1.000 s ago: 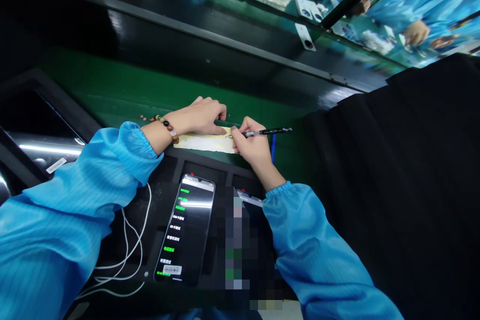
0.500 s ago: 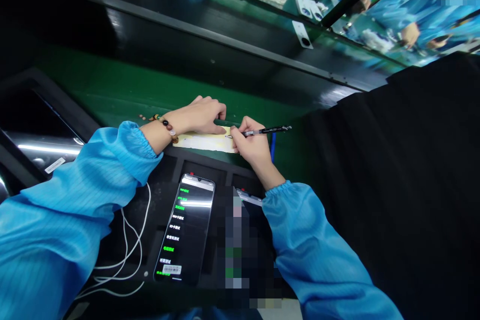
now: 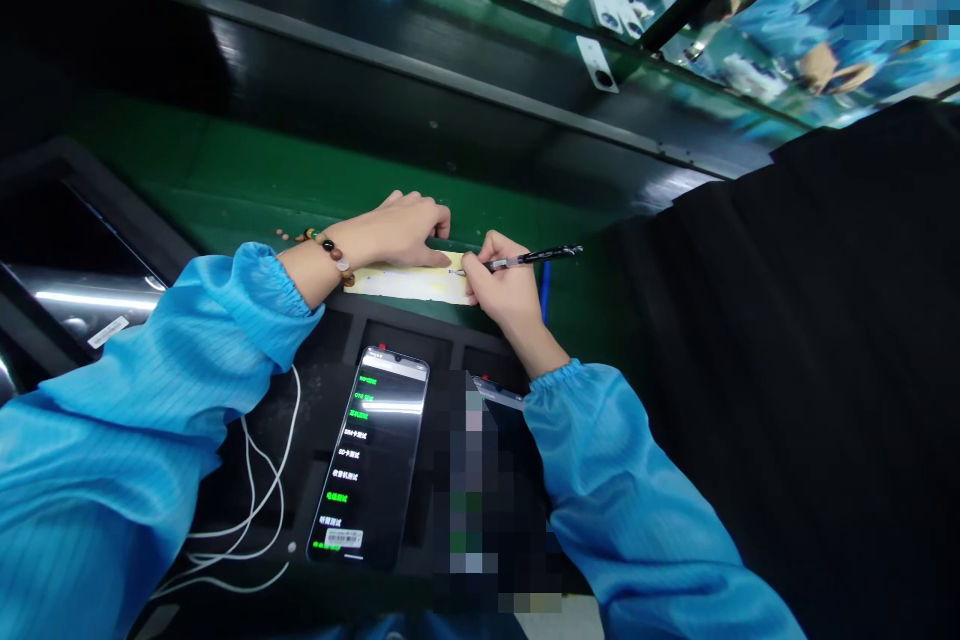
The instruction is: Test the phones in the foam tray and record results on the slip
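A strip of pale yellow and white paper (image 3: 409,286) lies on the green surface beyond the phones. My left hand (image 3: 409,228) rests at its far edge, thumb on the paper and apart from the bent fingers, with nothing gripped. A beaded bracelet circles that wrist. My right hand (image 3: 504,288) pinches a black pen (image 3: 556,254) whose tip is at the paper, close to my left thumb. Nearer to me, a phone (image 3: 382,465) with a lit list of green and white text lies in a dark tray (image 3: 341,330). A second phone (image 3: 499,392) is partly hidden by my right sleeve and blurred blocks.
White cables (image 3: 281,465) loop left of the lit phone. At the far left stands a dark framed panel (image 3: 75,250). Black cloth (image 3: 787,340) hangs on the right. Beyond a metal rail (image 3: 420,80), people in blue sleeves work near small white plates (image 3: 598,63).
My hands, the pen and the paper stay almost where they were. In the background, a co-worker's hands have shifted slightly.
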The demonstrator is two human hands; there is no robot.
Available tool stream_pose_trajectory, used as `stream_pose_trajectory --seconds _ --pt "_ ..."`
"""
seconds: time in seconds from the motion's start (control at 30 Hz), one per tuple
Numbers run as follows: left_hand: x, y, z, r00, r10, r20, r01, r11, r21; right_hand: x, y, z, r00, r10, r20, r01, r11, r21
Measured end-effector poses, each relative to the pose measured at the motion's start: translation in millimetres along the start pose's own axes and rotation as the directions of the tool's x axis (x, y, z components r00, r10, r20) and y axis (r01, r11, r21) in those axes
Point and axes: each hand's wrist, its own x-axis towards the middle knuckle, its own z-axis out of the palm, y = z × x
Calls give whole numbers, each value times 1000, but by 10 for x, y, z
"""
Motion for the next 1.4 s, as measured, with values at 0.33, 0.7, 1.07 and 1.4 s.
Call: stream_pose_trajectory --seconds 0.33,0.7,1.07,1.4 --pt "5 1 5 1000 -10 7 10 1000 0 -6 8 2 1000 -1 -30 1 1000 -19" --pt "-5 5 -8 1000 -5 7 5 1000 3 -1 -4 1 1000 4 -28 -4 1000 -12" --pt "-10 45 -34 999 -24 27 23 1000 10 3 -13 -4 999 -12 -39 12 1000 -4" --pt "2 25 -8 1000 -17 17 17 1000 6 7 3 1 997 22 -79 -24 999 -22"
